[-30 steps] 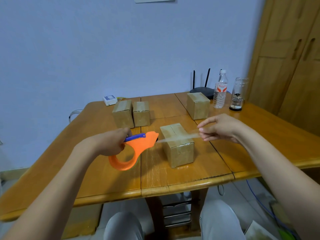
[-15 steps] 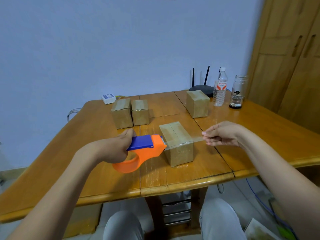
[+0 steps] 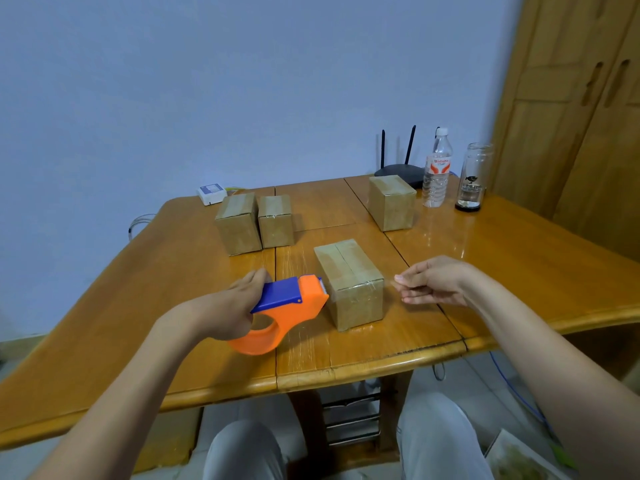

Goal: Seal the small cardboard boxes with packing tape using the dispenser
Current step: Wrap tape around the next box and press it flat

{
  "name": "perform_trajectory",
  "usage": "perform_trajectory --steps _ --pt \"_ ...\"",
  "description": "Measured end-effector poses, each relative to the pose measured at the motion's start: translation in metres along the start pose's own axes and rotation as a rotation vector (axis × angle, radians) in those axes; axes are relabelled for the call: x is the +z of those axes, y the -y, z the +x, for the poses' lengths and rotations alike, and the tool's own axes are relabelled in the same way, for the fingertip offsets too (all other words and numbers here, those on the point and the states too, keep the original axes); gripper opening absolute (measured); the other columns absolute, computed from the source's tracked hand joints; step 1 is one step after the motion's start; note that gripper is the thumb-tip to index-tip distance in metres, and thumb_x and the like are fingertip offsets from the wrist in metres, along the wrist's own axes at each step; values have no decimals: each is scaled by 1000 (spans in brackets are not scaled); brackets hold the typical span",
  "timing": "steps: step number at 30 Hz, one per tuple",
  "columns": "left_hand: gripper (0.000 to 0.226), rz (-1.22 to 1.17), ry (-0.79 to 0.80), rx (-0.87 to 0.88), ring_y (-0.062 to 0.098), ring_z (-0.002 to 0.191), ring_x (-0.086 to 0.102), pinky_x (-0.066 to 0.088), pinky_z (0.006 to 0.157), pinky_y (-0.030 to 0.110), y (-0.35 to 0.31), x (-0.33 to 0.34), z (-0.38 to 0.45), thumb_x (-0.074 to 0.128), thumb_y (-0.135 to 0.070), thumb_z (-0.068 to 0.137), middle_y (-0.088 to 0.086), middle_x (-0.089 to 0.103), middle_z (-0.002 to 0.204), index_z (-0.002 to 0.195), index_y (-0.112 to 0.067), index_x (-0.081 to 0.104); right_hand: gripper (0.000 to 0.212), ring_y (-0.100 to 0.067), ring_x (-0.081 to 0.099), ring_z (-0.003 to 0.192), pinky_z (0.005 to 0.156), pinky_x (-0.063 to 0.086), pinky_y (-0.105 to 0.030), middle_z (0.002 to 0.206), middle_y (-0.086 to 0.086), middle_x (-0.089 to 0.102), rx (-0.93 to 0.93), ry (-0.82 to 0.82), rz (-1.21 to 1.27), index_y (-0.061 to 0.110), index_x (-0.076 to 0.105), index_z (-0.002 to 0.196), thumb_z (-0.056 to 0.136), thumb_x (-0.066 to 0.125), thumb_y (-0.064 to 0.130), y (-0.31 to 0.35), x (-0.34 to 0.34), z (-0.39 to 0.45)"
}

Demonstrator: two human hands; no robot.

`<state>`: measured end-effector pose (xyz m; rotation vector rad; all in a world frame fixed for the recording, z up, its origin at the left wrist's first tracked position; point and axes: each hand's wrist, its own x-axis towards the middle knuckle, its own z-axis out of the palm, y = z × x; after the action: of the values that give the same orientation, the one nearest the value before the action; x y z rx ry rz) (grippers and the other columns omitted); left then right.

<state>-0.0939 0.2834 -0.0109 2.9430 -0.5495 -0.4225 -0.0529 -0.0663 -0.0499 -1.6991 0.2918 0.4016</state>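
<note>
A small cardboard box (image 3: 349, 268) sits on the wooden table (image 3: 173, 292), its top flaps shut along a centre seam. My left hand (image 3: 232, 306) grips the orange and blue tape dispenser (image 3: 291, 306), whose toothed edge touches the box's left side near the top. A faint strip of clear tape crosses the near end of the box top. My right hand (image 3: 433, 282) hovers just right of the box and pinches the tape's free end between thumb and fingers.
Two taped boxes (image 3: 239, 223) (image 3: 276, 220) stand side by side at the back left, and a third box (image 3: 393, 202) at the back right. Behind them are a router (image 3: 398, 173), a water bottle (image 3: 437, 171), a glass jar (image 3: 471, 178) and a white device (image 3: 211, 194). A wooden wardrobe (image 3: 571, 116) stands at the right.
The dispenser has come down and to the right, against the box's left side. My right hand has dropped lower with the tape end, bringing the strip down over the box top.
</note>
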Motion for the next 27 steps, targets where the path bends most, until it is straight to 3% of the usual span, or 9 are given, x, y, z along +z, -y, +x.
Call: perform_trajectory --steps 4,7,9,11,13,15,18,23,27 --pt "49 -33 3 4 11 75 49 42 61 20 3 1 0 52 3 93 -16 41 101 125 -27 30 30 -25 76 83 74 64 -36 97 -21 76 -3 -27 -111 -3 68 109 84 76 12 4 5 -6" --pt "49 -30 -2 4 11 74 47 41 61 20 5 1 0 52 3 93 -15 41 101 125 -27 30 37 -27 74 85 76 63 -39 102 -22 74 7 -185 -357 5 58 117 88 77 17 11 14 -9" --pt "48 -31 -1 5 11 75 47 41 61 20 7 1 -1 52 3 93 -14 41 101 124 -27 31 34 -27 71 102 84 57 -38 120 -17 69 -157 -362 -544 11 61 126 95 69 23 18 22 -15" --pt "48 -38 -3 10 11 76 47 40 61 21 7 0 0 52 3 93 -14 41 102 124 -27 31 33 -24 59 124 101 46 -35 135 -7 64 -458 -476 -690 17 64 132 102 57 29 30 34 -26" --pt "47 -45 -4 10 10 74 46 39 60 20 7 0 1 51 3 93 -14 41 101 124 -26 31 36 -18 51 135 110 37 -32 142 2 59 -658 -370 -734 21 62 137 105 49 33 43 50 -38" --pt "48 -49 -2 14 10 74 46 39 60 20 6 -1 2 51 3 93 -14 40 101 124 -27 30 39 -15 44 140 113 30 -29 149 8 52 -699 -189 -839 24 57 142 107 44 35 50 66 -38" --pt "49 -48 0 29 10 75 46 39 61 19 5 1 4 52 3 93 -14 40 101 125 -26 30 45 -19 39 144 117 26 -32 161 8 34 -644 -29 -1002 28 44 152 108 38 39 54 83 -26" --pt "48 -74 -2 45 10 78 47 39 63 20 3 2 7 54 0 94 -15 39 102 126 -25 30 57 -23 -2 156 126 -1 -43 169 -6 -2 -539 65 -1210 27 10 162 110 28 41 57 97 0" --pt "51 -73 -10 50 10 79 47 38 62 19 3 4 10 54 3 93 -16 38 103 126 -27 29 59 -24 -16 154 125 -9 -45 167 -7 -15 -446 81 -1312 26 -2 161 109 17 46 47 102 12"
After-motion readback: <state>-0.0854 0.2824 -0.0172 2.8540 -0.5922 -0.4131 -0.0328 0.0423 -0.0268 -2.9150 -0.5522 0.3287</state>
